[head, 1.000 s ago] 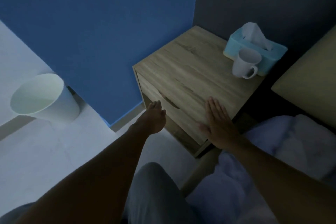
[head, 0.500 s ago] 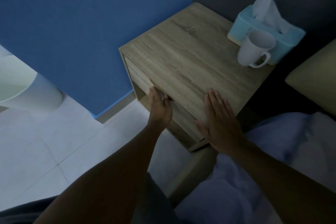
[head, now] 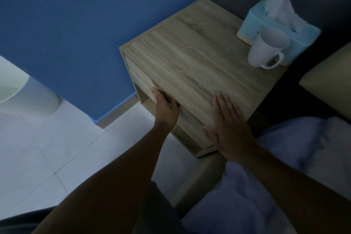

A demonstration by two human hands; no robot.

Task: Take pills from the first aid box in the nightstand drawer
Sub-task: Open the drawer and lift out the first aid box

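Note:
A wooden nightstand (head: 197, 59) stands against the blue wall. Its drawer front (head: 140, 80) faces left and looks closed. My left hand (head: 165, 109) is at the drawer's cut-out handle, fingers hooked over its top edge. My right hand (head: 229, 125) lies flat and spread on the near corner of the nightstand's top. The first aid box and the pills are hidden from view.
A white mug (head: 266, 49) and a light-blue tissue box (head: 252, 23) stand at the far right of the top. A white bin (head: 24, 97) sits on the tiled floor at left. A bed with pale bedding (head: 296, 157) and a beige headboard (head: 330, 81) lie right.
My left hand has moved up from beside the nightstand to the drawer handle and curled its fingers into it. The right hand has stayed flat on the top.

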